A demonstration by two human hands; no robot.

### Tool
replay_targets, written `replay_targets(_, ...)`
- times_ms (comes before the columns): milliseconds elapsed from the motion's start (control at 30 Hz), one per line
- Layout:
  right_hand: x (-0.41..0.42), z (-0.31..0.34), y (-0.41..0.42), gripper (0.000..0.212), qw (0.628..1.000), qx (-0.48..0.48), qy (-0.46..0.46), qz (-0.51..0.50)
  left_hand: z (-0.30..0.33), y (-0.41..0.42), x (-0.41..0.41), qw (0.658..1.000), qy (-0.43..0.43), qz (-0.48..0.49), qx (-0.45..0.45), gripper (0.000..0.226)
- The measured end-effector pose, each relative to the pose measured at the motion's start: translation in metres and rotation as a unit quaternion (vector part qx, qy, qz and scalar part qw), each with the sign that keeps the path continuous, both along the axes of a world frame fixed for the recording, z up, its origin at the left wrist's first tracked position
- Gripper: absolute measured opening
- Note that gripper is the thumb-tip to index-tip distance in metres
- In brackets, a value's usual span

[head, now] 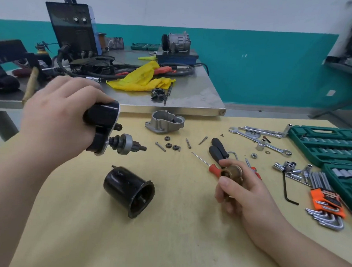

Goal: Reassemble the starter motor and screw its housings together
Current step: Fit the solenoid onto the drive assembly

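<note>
Left hand (55, 114): my fingers are curled round the black solenoid-and-drive assembly (102, 125), held up off the surface, its pinion shaft (127, 144) pointing right.
Right hand (239, 189): my fingers and thumb pinch the coppery armature (231, 174), lifted clear of the surface (165, 245).
Motor casing (130, 192): black can lying on its side between my hands, open mouth toward me, free to roll.
Nose housing (164, 121): grey casting at the far edge, well apart from both hands.
Small parts: three little gears (170, 144) and several long screws (189, 143) lie loose between the nose housing and the pliers (218, 150).
Risk, rolling: I think a nudge from either wrist could send the casing off; nothing chocks it.
Risk, lost gears: sweeping a forearm across the middle could scatter them, and the drive won't mesh without all three.
Risk, both hands full: I have no free hand to steady the casing when the armature goes in, so it may enter crooked and scrape.
Risk, pinion shaft: it sticks out unguarded; knocking it on the surface could damage it.
Risk, clutter: the red screwdriver (212, 168) lies just beside my right hand and could be bumped.
</note>
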State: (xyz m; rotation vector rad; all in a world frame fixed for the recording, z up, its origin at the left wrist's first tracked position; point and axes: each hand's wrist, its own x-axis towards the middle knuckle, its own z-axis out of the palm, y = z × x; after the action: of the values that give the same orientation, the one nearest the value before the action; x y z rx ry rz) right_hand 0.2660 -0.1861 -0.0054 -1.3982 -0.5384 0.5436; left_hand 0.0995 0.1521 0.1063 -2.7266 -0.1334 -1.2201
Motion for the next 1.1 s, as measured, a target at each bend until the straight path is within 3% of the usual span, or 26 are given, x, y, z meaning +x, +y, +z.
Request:
replay_targets(100, 0.002, 0.002, 0.0, 0.048, 0.999, 0.022, 0.036, -0.024, 0.013, -0.024, 0.002, 0.994, -0.021, -0.072, -0.083, 0.073)
replay_targets(300, 0.004, 0.008, 0.0, 0.017, 0.982, 0.097, 0.158, -0.032, 0.021, -0.083, 0.029, 0.967, -0.007, -0.2, -0.156, 0.095)
replay_targets(467, 0.009, 0.002, -0.003, 0.019, 0.993, 0.022, 0.055, -0.098, -0.022, -0.123, 0.051, 0.955, 0.059, -0.222, -0.186, 0.078)
replay_targets(600, 0.016, 0.001, -0.005, 0.02, 0.988, 0.06, 0.125, -0.066, -0.051, -0.125, 0.056, 0.956, 0.091, -0.201, -0.194, 0.083)
replay_targets(800, 0.024, 0.004, -0.01, 0.041, 0.987, 0.097, 0.128, 0.01, -0.07, -0.105, 0.062, 0.933, 0.076, -0.194, -0.295, 0.088)
replay_targets(1100, 0.006, 0.008, -0.006, 0.035, 0.993, 0.089, 0.055, 0.057, -0.079, -0.102, 0.065, 0.919, 0.193, -0.244, -0.244, 0.087)
